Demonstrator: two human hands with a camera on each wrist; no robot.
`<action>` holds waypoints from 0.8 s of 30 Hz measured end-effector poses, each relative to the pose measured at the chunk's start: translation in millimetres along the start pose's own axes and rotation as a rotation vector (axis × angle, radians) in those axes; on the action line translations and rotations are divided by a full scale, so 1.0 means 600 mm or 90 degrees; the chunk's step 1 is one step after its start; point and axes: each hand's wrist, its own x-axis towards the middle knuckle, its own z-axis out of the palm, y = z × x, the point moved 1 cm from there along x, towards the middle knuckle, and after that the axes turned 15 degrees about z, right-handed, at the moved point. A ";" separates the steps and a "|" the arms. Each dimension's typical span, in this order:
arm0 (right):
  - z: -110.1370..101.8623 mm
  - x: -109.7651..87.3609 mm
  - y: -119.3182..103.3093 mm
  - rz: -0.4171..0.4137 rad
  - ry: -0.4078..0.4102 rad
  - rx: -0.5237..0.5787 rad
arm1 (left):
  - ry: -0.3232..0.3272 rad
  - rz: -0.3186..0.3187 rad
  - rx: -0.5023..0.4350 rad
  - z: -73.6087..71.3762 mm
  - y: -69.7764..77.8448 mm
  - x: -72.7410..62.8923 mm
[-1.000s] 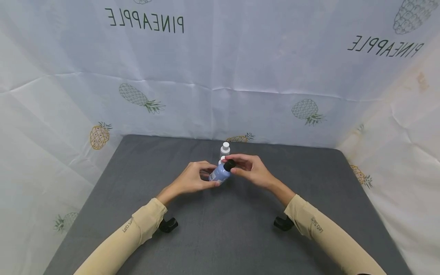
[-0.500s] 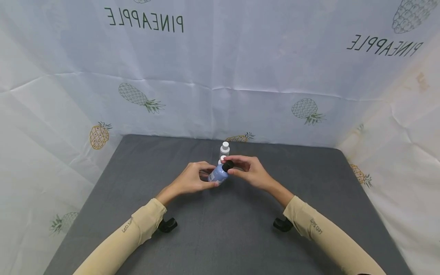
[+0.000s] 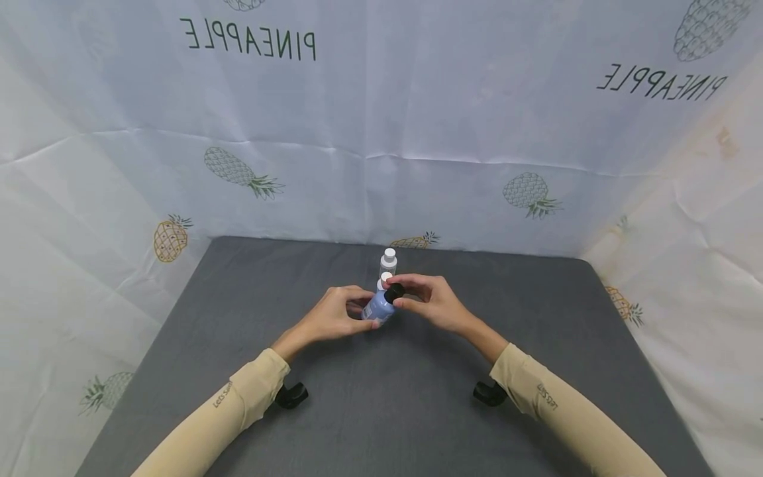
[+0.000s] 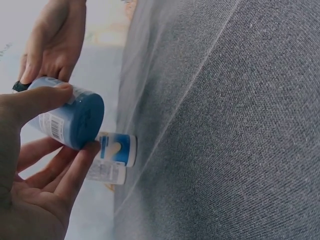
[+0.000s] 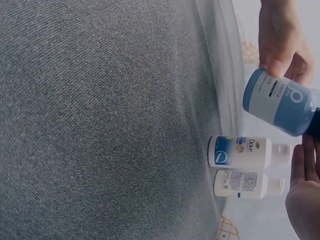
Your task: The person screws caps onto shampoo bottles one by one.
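Note:
A blue plastic bottle [image 3: 378, 309] with a black cap [image 3: 394, 292] is held tilted above the table, its cap end up and to the right. My left hand [image 3: 335, 314] grips the bottle's body, and the left wrist view shows the thumb on one side and fingers on the other. At the cap, my right hand [image 3: 436, 303] pinches with thumb and fingers. Right behind stand two upright bottles: a white Dove bottle [image 5: 245, 152] with a blue label band, and a white-capped bottle [image 5: 240, 184] with a printed code label. In the head view the hands and blue bottle partly hide the Dove one.
Dark grey cloth covers the table [image 3: 381, 411]. A white curtain [image 3: 369, 119] with pineapple prints hangs along the back and both sides. Black wrist mounts [image 3: 292, 395] show beneath the sleeves.
The black cap and my right hand have shifted slightly left. My left hand keeps its grip on the bottle's body, and the two standing bottles stay put. The head view has tilted a little.

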 end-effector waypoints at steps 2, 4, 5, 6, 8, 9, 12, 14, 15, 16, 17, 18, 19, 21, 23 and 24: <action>0.000 -0.001 0.000 0.001 0.000 -0.001 | -0.003 0.002 -0.002 0.002 -0.001 0.001; -0.001 -0.002 0.001 -0.001 0.001 -0.003 | -0.006 0.003 -0.004 0.003 -0.001 0.002; -0.001 -0.002 0.001 -0.002 0.001 -0.005 | -0.007 0.004 -0.003 0.003 -0.002 0.003; -0.001 -0.003 0.002 -0.004 0.001 -0.006 | -0.009 0.005 -0.004 0.003 -0.002 0.004; -0.002 -0.003 0.003 -0.009 0.003 -0.010 | -0.012 0.005 -0.005 0.003 -0.002 0.005; -0.002 -0.003 0.004 -0.009 0.004 -0.010 | -0.013 0.004 -0.005 0.003 -0.002 0.006; -0.004 -0.004 0.004 -0.002 0.009 -0.012 | -0.014 -0.001 -0.008 0.003 -0.003 0.008; -0.006 -0.006 0.005 0.003 0.019 -0.013 | -0.015 -0.004 -0.011 0.003 -0.004 0.010; -0.008 -0.007 0.005 0.008 0.028 -0.012 | -0.014 -0.006 -0.012 0.003 -0.005 0.010; -0.009 -0.007 0.006 0.011 0.036 -0.011 | -0.014 -0.006 -0.014 0.003 -0.006 0.010; -0.011 -0.008 0.006 0.013 0.044 -0.006 | -0.014 -0.007 -0.016 0.004 -0.007 0.010; -0.014 -0.009 0.008 0.012 0.054 -0.002 | -0.014 -0.008 -0.019 0.004 -0.008 0.011; -0.016 -0.009 0.009 0.012 0.062 0.006 | -0.014 -0.010 -0.023 0.005 -0.010 0.011; -0.020 -0.011 0.011 0.013 0.076 0.021 | -0.019 -0.017 -0.032 0.007 -0.013 0.011; -0.024 -0.012 0.014 0.012 0.084 0.034 | -0.026 -0.028 -0.045 0.009 -0.015 0.010; -0.025 -0.012 0.016 0.012 0.090 0.034 | -0.031 -0.033 -0.049 0.010 -0.017 0.010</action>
